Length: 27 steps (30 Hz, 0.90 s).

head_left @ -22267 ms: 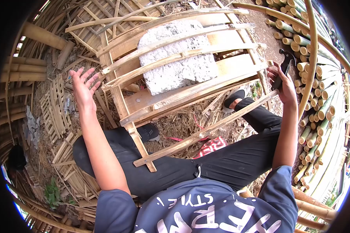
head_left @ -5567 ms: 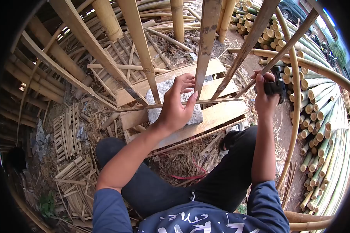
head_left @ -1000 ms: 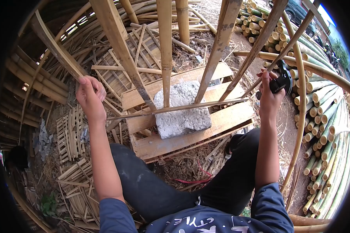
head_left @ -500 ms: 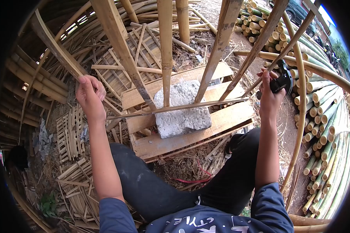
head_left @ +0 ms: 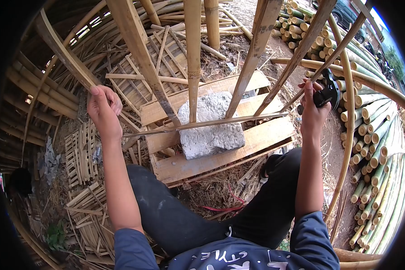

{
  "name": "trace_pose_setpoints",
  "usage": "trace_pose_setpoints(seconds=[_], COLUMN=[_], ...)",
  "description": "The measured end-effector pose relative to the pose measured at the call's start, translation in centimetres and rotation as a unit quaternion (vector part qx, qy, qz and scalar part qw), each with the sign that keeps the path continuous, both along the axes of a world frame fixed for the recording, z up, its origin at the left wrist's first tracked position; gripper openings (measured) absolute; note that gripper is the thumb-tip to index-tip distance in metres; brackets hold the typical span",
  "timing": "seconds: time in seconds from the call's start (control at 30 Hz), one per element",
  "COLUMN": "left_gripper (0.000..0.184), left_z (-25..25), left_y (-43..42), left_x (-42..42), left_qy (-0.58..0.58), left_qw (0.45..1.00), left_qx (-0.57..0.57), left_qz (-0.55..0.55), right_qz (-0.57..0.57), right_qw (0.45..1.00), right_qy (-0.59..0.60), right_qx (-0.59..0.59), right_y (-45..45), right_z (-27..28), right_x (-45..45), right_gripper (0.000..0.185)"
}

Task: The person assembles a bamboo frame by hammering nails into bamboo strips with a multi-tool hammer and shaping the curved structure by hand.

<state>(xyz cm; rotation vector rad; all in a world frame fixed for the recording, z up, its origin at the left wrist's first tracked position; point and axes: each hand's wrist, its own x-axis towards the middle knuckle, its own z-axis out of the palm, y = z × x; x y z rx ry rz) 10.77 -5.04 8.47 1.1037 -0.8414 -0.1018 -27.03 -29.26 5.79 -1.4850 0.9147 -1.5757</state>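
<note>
A frame of bamboo slats stands upright before me, its bottom crosspiece passing over a pale concrete block. The block lies on a low wooden platform. At the left, my left hand is closed on the lower end of the frame's outer slat. My right hand, at the right end of the frame, is wrapped round a black tool, with the thumb near the rightmost slat. What part of the tool lies inside the palm is hidden.
Cut bamboo poles are stacked along the right, behind a bent bamboo strip. Slatted bamboo pieces lie at the left. Upright bamboo posts stand at the back. A red ribbon lies on straw between my legs.
Since one second ago almost nothing has moved; the upright slats have shifted very slightly. Both hands keep their places and their grips.
</note>
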Motion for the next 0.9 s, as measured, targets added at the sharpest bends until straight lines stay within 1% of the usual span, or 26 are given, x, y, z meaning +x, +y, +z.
trace_pose_setpoints(seconds=[0.37, 0.47, 0.9], left_gripper=[0.048, 0.048, 0.048], left_z=[0.07, 0.07, 0.26], left_y=[0.05, 0.00, 0.16], left_x=[-0.17, -0.21, -0.58], left_qy=[-0.007, -0.007, -0.008], left_qw=[1.000, 1.000, 1.000], left_qx=[0.008, 0.002, 0.016], left_qz=[0.001, 0.004, 0.002], right_qz=[-0.008, -0.004, -0.011], right_qw=[1.000, 1.000, 1.000], right_qy=[0.007, 0.016, 0.014], right_qx=[-0.006, -0.007, -0.011], right_y=[0.06, -0.09, -0.24], right_z=[0.10, -0.07, -0.26], right_x=[0.05, -0.02, -0.01], right_gripper=[0.024, 0.029, 0.030])
